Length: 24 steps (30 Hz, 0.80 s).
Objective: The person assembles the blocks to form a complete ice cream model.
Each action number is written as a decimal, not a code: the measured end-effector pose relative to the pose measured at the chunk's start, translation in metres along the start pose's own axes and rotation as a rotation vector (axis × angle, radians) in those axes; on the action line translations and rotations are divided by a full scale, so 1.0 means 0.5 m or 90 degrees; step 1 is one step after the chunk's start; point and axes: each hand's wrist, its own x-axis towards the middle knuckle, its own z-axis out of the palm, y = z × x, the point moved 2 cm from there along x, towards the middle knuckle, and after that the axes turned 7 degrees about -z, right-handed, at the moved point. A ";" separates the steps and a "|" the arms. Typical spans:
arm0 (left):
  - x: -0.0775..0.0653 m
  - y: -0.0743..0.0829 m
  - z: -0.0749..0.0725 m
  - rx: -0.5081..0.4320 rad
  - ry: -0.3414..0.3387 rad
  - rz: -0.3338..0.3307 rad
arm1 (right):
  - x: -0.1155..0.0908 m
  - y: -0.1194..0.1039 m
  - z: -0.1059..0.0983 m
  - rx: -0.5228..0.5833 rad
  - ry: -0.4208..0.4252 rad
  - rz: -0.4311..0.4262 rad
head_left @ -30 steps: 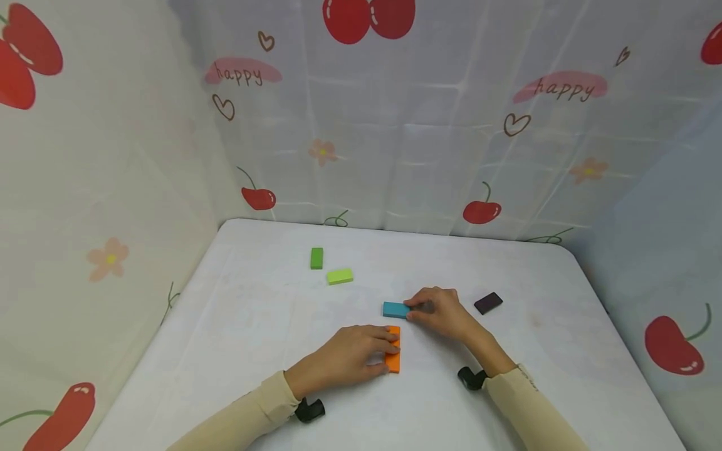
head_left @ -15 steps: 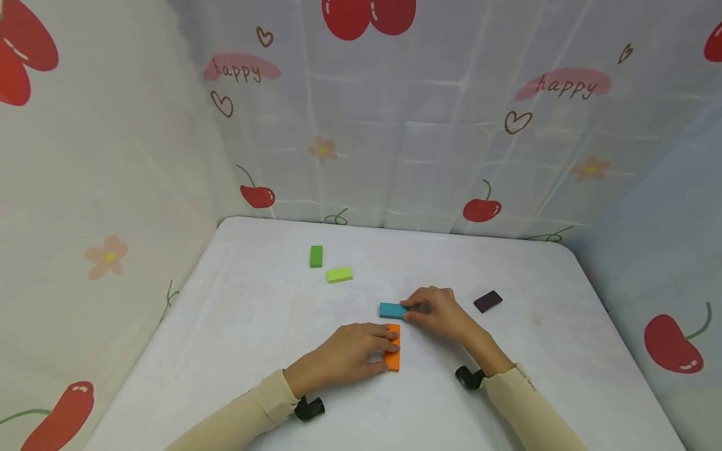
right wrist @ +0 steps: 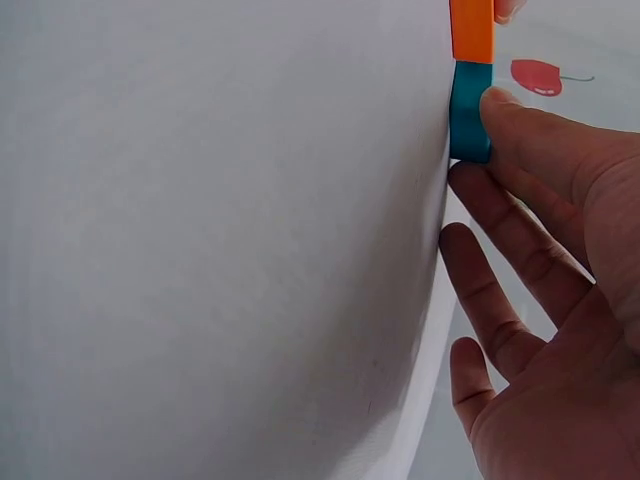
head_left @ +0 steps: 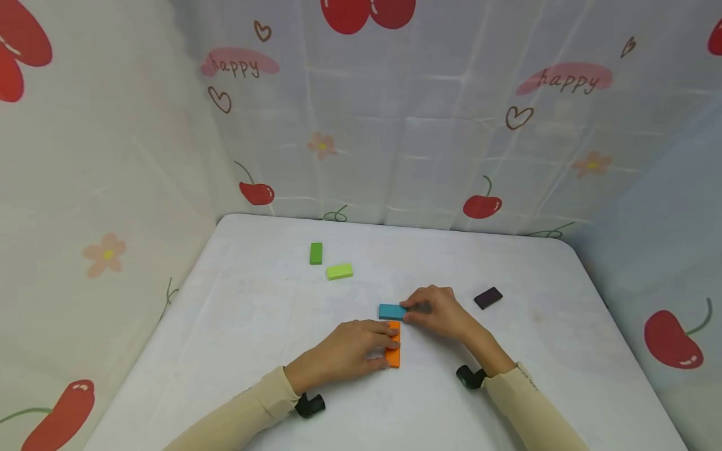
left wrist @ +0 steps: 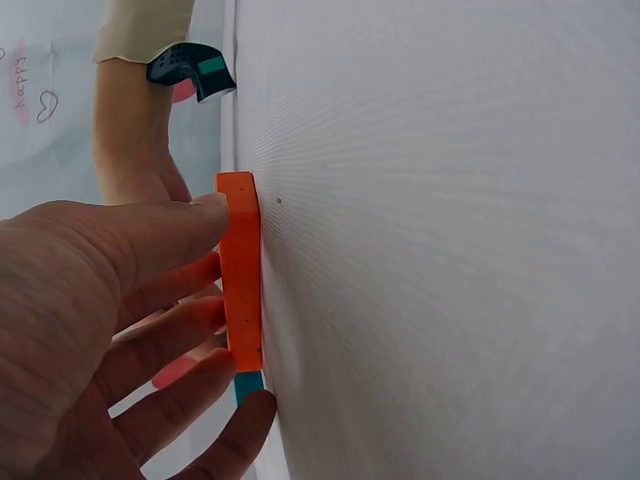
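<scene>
One orange block [head_left: 395, 357] lies on the table [head_left: 225, 326], gripped by the left hand [head_left: 343, 351]; just beyond its far end (touching, or nearly), the right hand [head_left: 439, 311] pinches a blue block [head_left: 390, 311], which uneven pushing could skew.

pale sheeting [head_left: 395, 150] (cherry-printed) behind white table [head_left: 254, 294]

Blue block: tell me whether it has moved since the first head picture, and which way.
Yes: judged against the dark block in the head view, the blue block has shifted slightly left and nearer the camera.
</scene>
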 end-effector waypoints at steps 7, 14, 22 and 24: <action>0.000 -0.001 0.002 0.000 -0.006 -0.007 | -0.003 -0.002 0.001 0.005 -0.003 -0.006; -0.002 0.000 0.000 0.000 0.004 -0.008 | -0.006 -0.006 0.002 0.004 -0.004 -0.014; -0.001 -0.003 0.002 0.000 -0.001 -0.008 | -0.006 -0.008 0.002 0.007 -0.008 -0.019; -0.001 -0.004 0.001 0.003 0.000 -0.006 | -0.005 -0.009 0.001 0.005 -0.010 -0.024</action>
